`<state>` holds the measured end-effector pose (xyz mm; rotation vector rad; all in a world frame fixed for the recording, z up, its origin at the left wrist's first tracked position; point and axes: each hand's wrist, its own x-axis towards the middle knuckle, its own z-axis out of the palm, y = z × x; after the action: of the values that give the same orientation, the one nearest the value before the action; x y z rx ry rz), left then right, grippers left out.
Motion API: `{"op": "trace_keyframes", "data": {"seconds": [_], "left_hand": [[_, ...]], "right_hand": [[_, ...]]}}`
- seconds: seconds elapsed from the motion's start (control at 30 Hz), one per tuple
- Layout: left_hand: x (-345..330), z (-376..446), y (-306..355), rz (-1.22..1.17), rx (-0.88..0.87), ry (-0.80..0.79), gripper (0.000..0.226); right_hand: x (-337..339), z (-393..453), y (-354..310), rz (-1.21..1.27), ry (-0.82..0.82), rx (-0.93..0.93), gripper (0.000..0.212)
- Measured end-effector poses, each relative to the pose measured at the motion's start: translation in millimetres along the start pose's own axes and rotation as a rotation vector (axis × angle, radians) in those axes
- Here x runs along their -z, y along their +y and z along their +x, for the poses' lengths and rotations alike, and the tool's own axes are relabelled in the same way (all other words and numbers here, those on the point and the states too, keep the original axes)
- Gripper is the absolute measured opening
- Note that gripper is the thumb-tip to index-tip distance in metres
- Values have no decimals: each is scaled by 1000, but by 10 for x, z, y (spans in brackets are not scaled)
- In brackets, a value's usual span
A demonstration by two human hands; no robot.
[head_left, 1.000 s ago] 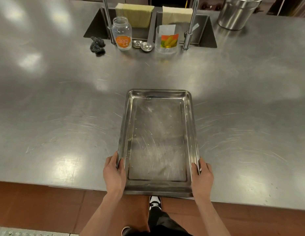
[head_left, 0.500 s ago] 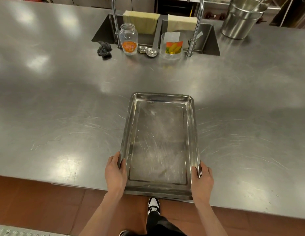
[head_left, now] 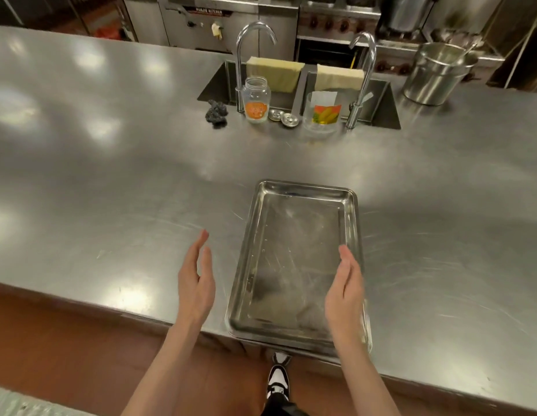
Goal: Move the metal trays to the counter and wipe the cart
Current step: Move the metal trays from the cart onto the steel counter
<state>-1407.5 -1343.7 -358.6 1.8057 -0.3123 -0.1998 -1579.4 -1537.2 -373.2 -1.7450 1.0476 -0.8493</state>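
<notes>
Both hands had let go of the metal tray, which lay on the counter at its near edge.

The metal tray point(head_left: 294, 259) sat lengthwise on the steel counter point(head_left: 111, 187), its near end slightly overhanging the edge, about where it had been half a second earlier. The left hand point(head_left: 196, 283), which had gripped the tray's left rim, now hovered clear to the left with fingers straight. The right hand point(head_left: 345, 289) had also released, held flat above the right rim. Far behind stood a jar point(head_left: 256, 100), a scouring pad point(head_left: 216, 113) and a pot point(head_left: 435, 73).
</notes>
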Motion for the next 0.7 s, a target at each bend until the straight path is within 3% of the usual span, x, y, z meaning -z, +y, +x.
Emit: {"op": "trace_keyframes", "data": {"seconds": [0.27, 0.53, 0.7], "left_hand": [[774, -173, 415, -114, -159, 181, 48], [1896, -448, 556, -105, -235, 466, 55], [2539, -733, 570, -35, -242, 679, 57]], "right_hand": [[-553, -407, -1123, 344, -221, 316, 52], [-1249, -908, -1900, 459, -494, 429, 64], [-1669, -1322, -2325, 502, -753, 487, 87]]}}
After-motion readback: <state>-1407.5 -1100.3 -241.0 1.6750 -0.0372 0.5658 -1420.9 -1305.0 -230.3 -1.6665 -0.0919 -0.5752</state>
